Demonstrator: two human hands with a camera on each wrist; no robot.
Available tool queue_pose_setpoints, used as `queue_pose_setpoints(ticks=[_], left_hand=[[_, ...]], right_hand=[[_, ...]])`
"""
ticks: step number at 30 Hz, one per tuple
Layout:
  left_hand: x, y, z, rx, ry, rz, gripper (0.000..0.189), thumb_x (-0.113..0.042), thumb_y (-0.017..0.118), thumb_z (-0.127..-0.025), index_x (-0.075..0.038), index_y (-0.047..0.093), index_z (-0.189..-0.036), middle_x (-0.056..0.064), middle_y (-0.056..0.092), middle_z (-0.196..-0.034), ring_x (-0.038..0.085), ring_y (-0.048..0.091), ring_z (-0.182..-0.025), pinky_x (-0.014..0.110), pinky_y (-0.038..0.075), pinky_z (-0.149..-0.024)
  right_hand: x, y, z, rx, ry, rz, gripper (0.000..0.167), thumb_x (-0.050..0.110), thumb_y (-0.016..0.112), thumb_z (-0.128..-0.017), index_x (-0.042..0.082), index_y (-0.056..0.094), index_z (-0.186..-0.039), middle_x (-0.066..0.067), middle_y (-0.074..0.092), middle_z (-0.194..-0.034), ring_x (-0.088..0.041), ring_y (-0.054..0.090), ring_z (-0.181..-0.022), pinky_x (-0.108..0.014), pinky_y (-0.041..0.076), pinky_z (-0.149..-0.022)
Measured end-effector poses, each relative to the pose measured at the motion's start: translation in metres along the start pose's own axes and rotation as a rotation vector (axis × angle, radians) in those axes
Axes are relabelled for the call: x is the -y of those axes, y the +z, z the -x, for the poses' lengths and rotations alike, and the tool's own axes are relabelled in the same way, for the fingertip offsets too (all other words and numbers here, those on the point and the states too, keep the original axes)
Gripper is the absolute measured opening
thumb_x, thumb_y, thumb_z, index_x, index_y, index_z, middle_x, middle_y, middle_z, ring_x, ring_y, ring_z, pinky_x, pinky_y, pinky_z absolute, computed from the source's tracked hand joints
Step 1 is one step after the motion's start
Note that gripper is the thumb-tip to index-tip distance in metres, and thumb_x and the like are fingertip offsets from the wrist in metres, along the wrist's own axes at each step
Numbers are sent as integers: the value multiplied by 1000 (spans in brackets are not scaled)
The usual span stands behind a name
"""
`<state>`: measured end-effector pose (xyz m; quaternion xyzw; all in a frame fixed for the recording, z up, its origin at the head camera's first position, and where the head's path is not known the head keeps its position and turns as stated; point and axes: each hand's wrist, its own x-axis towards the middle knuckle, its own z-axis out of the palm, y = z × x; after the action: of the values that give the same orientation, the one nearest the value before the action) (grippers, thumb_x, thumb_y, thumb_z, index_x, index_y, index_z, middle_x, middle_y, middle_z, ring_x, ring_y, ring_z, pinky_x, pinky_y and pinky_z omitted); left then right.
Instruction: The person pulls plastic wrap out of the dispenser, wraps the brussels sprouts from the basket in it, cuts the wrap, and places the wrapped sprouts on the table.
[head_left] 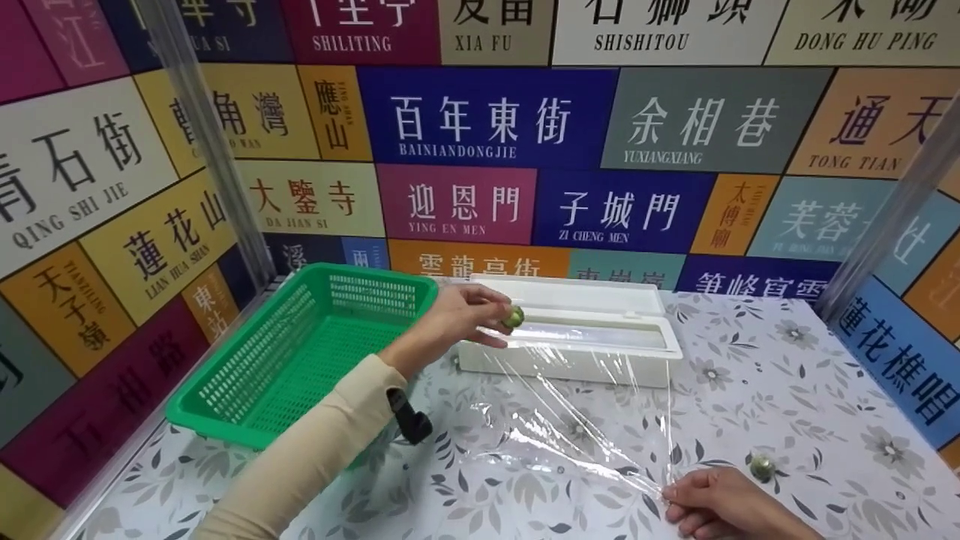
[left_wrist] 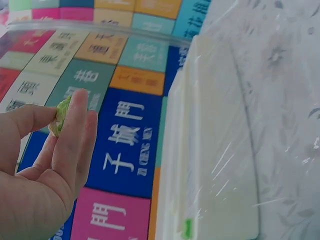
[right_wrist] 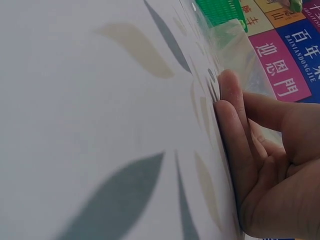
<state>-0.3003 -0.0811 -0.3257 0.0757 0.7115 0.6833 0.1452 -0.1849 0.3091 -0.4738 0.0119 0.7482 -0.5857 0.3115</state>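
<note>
My left hand [head_left: 457, 319] is raised over the left end of a white cling film box [head_left: 562, 364], with a small green Brussels sprout [head_left: 514, 317] pinched between thumb and fingertips. In the left wrist view the leafy sprout [left_wrist: 59, 119] shows between the fingers. Low on the right, my right hand [head_left: 724, 501] pinches a corner of clear cling film [head_left: 574, 450]. That film stretches from the box towards me over the tabletop. Beside the right hand, a second sprout [head_left: 762, 467] lies on the table. The right wrist view shows the right hand [right_wrist: 272, 150] resting close along the table surface.
A green perforated basket [head_left: 217, 429] stands on the left, partly behind the left forearm. The box's white lid [head_left: 570, 294] is raised at the back. A leaf-patterned cloth [head_left: 802, 390] covers the table, and a wall with printed signs [head_left: 487, 116] rises behind it.
</note>
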Motion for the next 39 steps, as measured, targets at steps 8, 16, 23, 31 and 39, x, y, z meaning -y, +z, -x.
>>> queue_pose_setpoints(ticks=[8, 16, 23, 31, 39], left_hand=[[22, 27, 3, 129, -30, -66, 22, -9, 69, -93, -1, 65, -112, 15, 73, -105, 22, 74, -87, 37, 65, -72], [42, 54, 3, 279, -32, -51, 22, -10, 71, -92, 0, 67, -111, 14, 74, -102, 25, 74, -85, 37, 65, -67], [56, 67, 4, 358, -34, -56, 20, -9, 71, -91, -1, 70, -109, 11, 75, -101, 29, 74, -91, 35, 64, -69], [74, 76, 3, 401, -47, -45, 19, -10, 71, -92, -1, 71, -108, 9, 75, -101, 17, 73, -82, 34, 64, -69], [92, 77, 1, 372, -63, -77, 23, -9, 70, -92, -1, 72, -113, 12, 77, -104, 23, 75, -89, 30, 63, -65]], right_hand=[[0, -1, 0, 11, -7, -3, 21, 27, 67, -95, 6, 70, -97, 3, 74, -83, -2, 67, -67, -15, 56, -59], [-1, -1, -2, 5, -16, 6, 19, 27, 66, -97, 8, 70, -96, 4, 75, -82, -2, 68, -66, -15, 55, -57], [-3, 0, -3, -16, -22, 57, 20, 28, 65, -97, 9, 70, -95, 5, 75, -81, -3, 68, -66, -16, 55, -57], [-5, 1, -3, -20, -31, 51, 20, 27, 64, -97, 8, 70, -96, 5, 74, -81, -2, 68, -65, -15, 54, -55], [-5, 1, -1, -3, -43, 28, 21, 27, 65, -97, 7, 70, -98, 4, 74, -82, -2, 68, -66, -14, 54, -55]])
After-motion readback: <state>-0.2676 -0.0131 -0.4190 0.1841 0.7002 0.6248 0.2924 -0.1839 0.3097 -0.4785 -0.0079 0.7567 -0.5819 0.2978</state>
